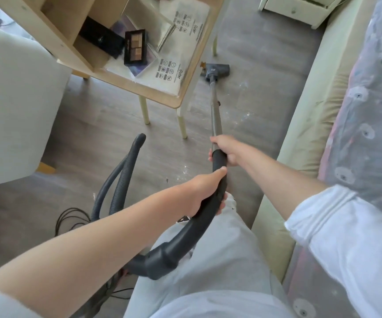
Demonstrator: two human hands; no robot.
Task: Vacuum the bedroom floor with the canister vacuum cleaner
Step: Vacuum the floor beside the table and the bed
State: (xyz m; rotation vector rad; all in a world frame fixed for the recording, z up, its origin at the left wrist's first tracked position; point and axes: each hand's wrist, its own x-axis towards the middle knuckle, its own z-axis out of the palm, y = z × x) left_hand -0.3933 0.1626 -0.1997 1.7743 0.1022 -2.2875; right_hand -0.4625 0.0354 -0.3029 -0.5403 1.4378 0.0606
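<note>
My left hand (205, 193) grips the curved black handle (217, 180) of the vacuum wand. My right hand (225, 149) grips the top of the metal wand (214, 111) just above the handle. The wand runs forward to the dark floor head (217, 71), which sits flat on the grey wood floor (254, 53) beside the table's corner. White specks of dirt (245, 115) lie on the floor right of the wand. A ribbed grey hose (121, 177) loops up on my left from the handle's lower end. The canister is hidden.
A light wood table (157, 92) with plastic sheets and a makeup palette (136, 47) stands front left on pale legs. A bed (318, 99) with patterned cover runs along the right. A grey chair (13, 106) stands left. Black cable (70, 219) lies on the floor. A white drawer unit (295, 10) is far ahead.
</note>
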